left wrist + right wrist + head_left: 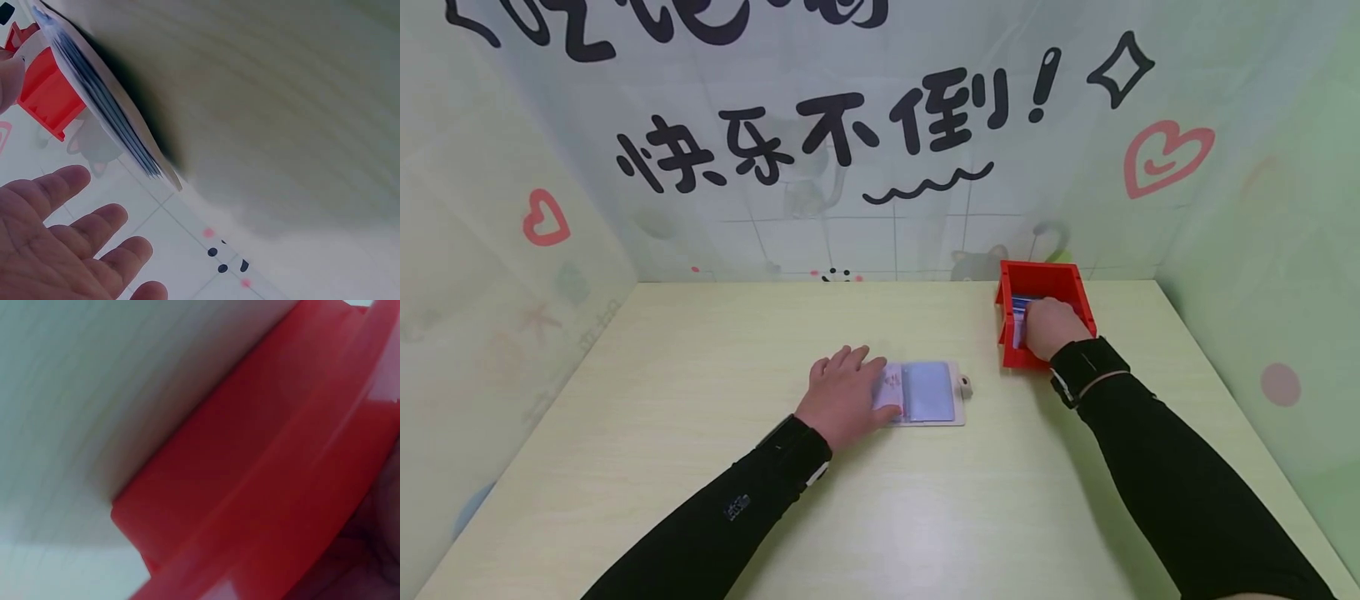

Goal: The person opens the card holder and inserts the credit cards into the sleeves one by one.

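An open card holder [929, 392] with clear sleeves lies flat at the middle of the pale wooden table [700, 500]. My left hand [871, 385] rests flat on its left page, fingers straight. The left wrist view shows those straight fingers [69, 244] beside the holder's stacked sleeve edges [106, 100]. My right hand [1037, 327] reaches into a red plastic bin [1039, 268] at the back right, fingers curled onto blue and white cards [1018, 315] standing inside. The bin wall hides its fingertips. Only the bin's red wall [269, 475] fills the right wrist view.
A snap tab [965, 384] sticks out of the holder's right edge. Printed curtain walls [880, 167] close in the table at the back and on both sides. The red bin [47, 94] stands close to the back wall.
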`<state>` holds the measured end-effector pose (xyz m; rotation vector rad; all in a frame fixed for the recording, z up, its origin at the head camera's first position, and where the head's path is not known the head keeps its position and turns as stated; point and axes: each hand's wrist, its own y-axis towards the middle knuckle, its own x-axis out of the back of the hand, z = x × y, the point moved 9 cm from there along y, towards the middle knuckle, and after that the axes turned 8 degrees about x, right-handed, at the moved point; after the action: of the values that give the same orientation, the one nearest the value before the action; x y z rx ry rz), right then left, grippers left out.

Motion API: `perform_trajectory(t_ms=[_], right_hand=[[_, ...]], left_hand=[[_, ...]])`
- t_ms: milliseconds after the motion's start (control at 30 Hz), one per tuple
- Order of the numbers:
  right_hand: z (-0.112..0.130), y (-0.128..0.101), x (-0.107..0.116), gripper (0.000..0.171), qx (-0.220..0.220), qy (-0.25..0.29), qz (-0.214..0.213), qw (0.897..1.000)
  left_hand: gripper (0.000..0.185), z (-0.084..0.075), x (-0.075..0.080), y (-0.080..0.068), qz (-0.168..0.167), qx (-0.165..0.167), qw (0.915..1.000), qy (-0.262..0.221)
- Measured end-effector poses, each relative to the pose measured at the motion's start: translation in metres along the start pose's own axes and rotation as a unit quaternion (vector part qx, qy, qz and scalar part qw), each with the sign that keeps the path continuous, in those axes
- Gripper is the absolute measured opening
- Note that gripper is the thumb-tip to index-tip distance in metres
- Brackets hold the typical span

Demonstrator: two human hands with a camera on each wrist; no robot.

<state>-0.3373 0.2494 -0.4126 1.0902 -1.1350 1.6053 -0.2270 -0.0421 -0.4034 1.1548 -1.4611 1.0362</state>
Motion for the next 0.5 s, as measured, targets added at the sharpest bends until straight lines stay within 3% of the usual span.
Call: perform_trajectory(t_ms=[500], right_hand=[[0.0006, 0.0020, -0.0005, 0.035, 0.028, -0.006, -0.014, 0.999]], left_hand=[[0.076, 0.0002, -0.0051, 0.0016, 0.004, -0.003, 1.0000, -0.004]])
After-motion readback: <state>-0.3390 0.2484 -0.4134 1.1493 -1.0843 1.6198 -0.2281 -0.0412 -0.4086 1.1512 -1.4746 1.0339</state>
